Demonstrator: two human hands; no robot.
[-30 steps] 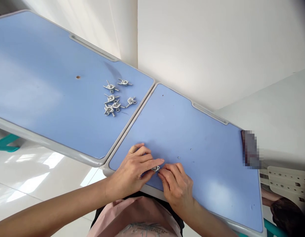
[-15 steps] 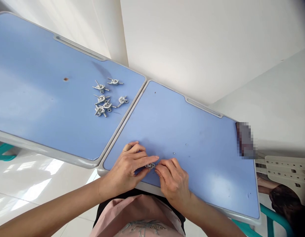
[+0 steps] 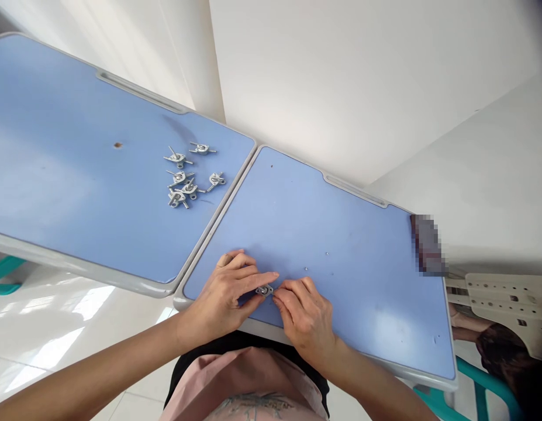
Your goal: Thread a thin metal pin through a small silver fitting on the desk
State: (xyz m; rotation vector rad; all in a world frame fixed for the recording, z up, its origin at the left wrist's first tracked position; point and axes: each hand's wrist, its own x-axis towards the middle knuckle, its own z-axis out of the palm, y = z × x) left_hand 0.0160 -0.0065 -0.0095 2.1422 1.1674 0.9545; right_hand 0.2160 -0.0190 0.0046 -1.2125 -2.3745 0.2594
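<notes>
Near the front edge of the right-hand blue table (image 3: 358, 234), my left hand (image 3: 233, 286) grips a small silver metal fitting (image 3: 264, 290) between thumb and fingers. My right hand (image 3: 306, 307) is closed at the fitting's right end, its thumb and index finger pinched together; whatever lies between those fingertips is too small to make out. Two tiny metal pieces, one nearer (image 3: 306, 269) and one farther (image 3: 327, 254), rest on the table just beyond my right hand. Several similar silver fittings with protruding pins (image 3: 178, 197) are grouped on the left-hand blue table (image 3: 78, 193).
A blurred-out dark object (image 3: 428, 244) lies at the right table's far right corner. Beyond that edge are a beige perforated chair back (image 3: 511, 304), part of another person and a green chair frame (image 3: 490, 386). White walls stand behind both tables.
The view has shifted slightly, so the tables and objects appear a little displaced. Both hands keep nearly the same pose around the fitting, which looks slightly turned.
</notes>
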